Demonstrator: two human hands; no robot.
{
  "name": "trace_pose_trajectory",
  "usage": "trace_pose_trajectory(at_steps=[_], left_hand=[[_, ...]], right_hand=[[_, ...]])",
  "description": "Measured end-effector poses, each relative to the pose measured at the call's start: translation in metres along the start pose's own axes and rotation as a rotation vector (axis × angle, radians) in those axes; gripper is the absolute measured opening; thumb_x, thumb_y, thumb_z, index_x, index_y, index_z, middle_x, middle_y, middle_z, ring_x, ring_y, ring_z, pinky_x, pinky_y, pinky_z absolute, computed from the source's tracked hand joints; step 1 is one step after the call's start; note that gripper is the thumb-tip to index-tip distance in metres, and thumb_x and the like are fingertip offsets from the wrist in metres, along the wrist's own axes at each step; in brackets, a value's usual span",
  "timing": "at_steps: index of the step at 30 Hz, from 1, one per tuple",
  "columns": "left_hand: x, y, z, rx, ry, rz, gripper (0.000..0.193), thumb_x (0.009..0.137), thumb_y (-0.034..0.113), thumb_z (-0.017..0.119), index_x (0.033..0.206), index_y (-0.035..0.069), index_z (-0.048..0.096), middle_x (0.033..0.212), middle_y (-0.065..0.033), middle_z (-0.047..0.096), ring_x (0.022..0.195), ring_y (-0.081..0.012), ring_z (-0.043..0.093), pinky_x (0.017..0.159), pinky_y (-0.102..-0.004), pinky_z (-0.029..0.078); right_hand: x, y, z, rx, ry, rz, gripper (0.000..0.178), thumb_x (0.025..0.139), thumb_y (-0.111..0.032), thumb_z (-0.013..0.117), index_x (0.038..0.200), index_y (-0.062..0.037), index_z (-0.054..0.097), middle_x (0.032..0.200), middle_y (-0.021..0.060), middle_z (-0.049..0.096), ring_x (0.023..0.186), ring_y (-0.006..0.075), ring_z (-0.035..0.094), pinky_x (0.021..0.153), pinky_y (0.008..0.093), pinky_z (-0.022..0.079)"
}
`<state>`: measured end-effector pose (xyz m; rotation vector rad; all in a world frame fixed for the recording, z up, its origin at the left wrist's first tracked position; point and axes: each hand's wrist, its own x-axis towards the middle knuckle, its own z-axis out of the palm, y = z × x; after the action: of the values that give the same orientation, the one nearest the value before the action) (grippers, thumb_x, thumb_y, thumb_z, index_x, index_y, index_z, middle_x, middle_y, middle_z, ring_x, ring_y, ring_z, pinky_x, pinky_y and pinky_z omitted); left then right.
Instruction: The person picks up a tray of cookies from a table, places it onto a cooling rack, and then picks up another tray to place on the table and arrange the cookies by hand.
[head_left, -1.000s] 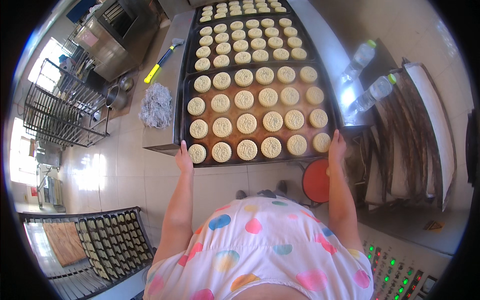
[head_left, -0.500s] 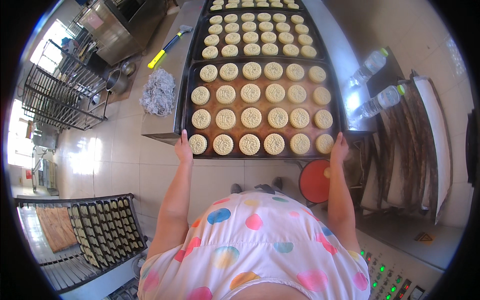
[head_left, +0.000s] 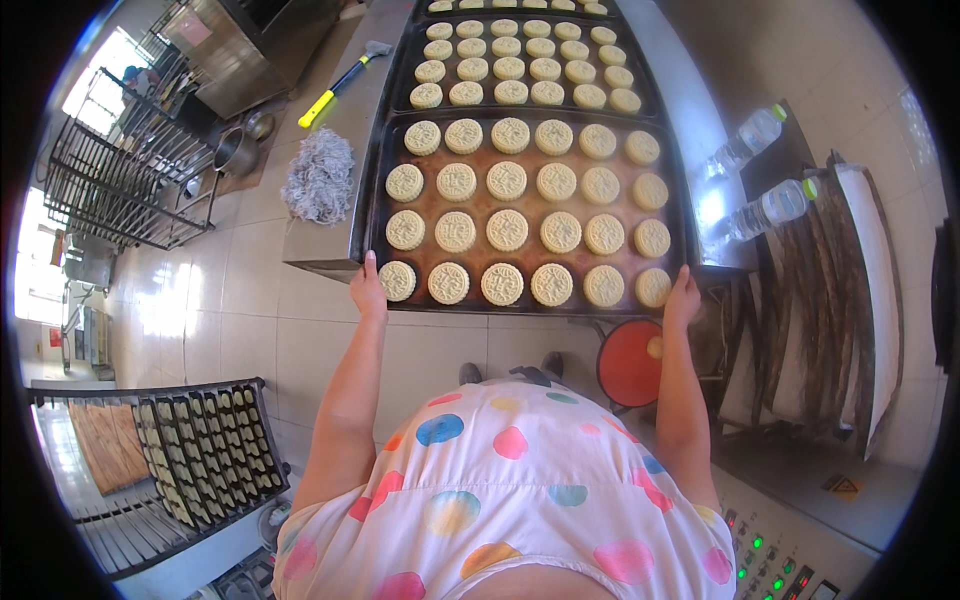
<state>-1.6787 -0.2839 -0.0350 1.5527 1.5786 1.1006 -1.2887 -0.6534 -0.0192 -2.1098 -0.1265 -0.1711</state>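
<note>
A dark baking tray (head_left: 481,257) lies on the metal table in front of me, its near edge jutting past the table's end. Rows of pale round mooncakes (head_left: 507,230) with stamped tops and fluted edges sit on it. My left hand (head_left: 369,290) grips the tray's near left corner, thumb on top of the rim. At the near right corner, my right hand (head_left: 683,300) holds the rim the same way. The undersides of both hands' grips are hidden. Directly beyond, a second baking tray (head_left: 520,116) of mooncakes meets this one, with part of a third farther off.
On the table's left lie a yellow-handled scraper (head_left: 345,85) and a grey shredded cleaning pad (head_left: 318,178). Two water bottles (head_left: 765,205) stand at the right. A red round stool (head_left: 628,365) is below my right hand. Racks (head_left: 130,180) stand left; a control panel (head_left: 765,560) is lower right.
The held tray has slid slightly away from me along the table, and the trays beyond have shifted the same way. Both hands keep their grip on its corners.
</note>
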Motion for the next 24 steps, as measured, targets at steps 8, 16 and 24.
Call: trace_pose_trajectory(at_steps=[8, 16, 24], left_hand=[[0.009, -0.011, 0.003, 0.058, 0.015, 0.047, 0.057, 0.088, 0.050, 0.051, 0.087, -0.006, 0.066, 0.073, -0.0219, 0.064, 0.067, -0.0308, 0.059, 0.068, -0.0411, 0.044], [0.006, -0.002, 0.006, -0.021, -0.036, 0.028, 0.061, 0.089, 0.050, 0.050, 0.086, -0.008, 0.065, 0.074, -0.0198, 0.064, 0.066, -0.0260, 0.057, 0.068, -0.0391, 0.044], [0.012, -0.007, 0.004, 0.008, -0.026, -0.009, 0.063, 0.088, 0.052, 0.050, 0.087, -0.009, 0.065, 0.077, -0.0179, 0.065, 0.070, -0.0241, 0.058, 0.071, -0.0371, 0.045]], right_hand=[[0.005, -0.002, 0.003, -0.073, -0.006, 0.018, 0.056, 0.091, -0.048, 0.043, 0.106, 0.0029, 0.063, 0.100, 0.0242, 0.063, 0.095, 0.0396, 0.059, 0.083, 0.0432, 0.046], [0.008, 0.005, 0.006, -0.076, 0.040, 0.041, 0.056, 0.090, -0.052, 0.043, 0.101, -0.0013, 0.065, 0.094, 0.0217, 0.065, 0.090, 0.0387, 0.061, 0.078, 0.0439, 0.047], [0.010, 0.004, 0.010, -0.063, 0.036, 0.048, 0.057, 0.089, -0.053, 0.044, 0.100, -0.0010, 0.066, 0.094, 0.0225, 0.064, 0.090, 0.0395, 0.060, 0.077, 0.0442, 0.047]])
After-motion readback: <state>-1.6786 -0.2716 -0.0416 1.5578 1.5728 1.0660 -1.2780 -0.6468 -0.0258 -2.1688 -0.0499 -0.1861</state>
